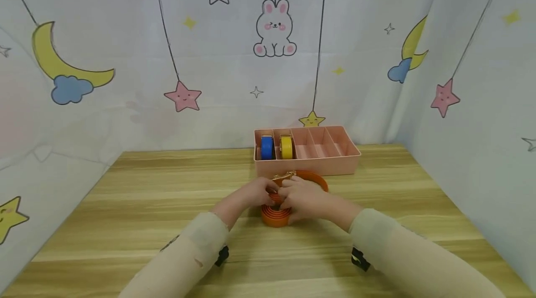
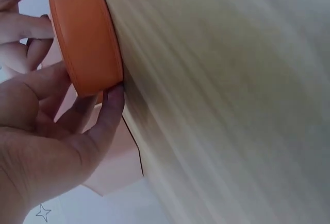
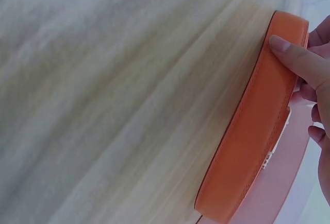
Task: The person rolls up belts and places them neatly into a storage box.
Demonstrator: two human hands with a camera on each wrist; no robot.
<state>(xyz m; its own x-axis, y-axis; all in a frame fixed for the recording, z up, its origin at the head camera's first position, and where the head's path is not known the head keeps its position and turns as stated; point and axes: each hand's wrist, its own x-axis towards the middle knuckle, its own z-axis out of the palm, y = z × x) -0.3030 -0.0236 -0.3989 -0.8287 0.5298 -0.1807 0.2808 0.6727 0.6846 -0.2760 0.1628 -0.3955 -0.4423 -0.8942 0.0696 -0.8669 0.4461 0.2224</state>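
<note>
An orange belt stands on its edge on the table, partly rolled into a coil, its loose stretch curving round behind my right hand. My left hand holds the coil from the left, the thumb against its side in the left wrist view. With thumb and fingers my right hand pinches the belt on the right side of the coil. In the right wrist view, the thumb lies on the belt's smooth outer face. A gold-coloured buckle shows just beyond the hands; the fingers hide part of the coil's inside.
Close behind the belt stands a pink divided box. A rolled blue belt sits in its leftmost compartment and a rolled yellow belt in the one beside it. A wood-grain table lies underneath, with patterned curtains behind and beside it.
</note>
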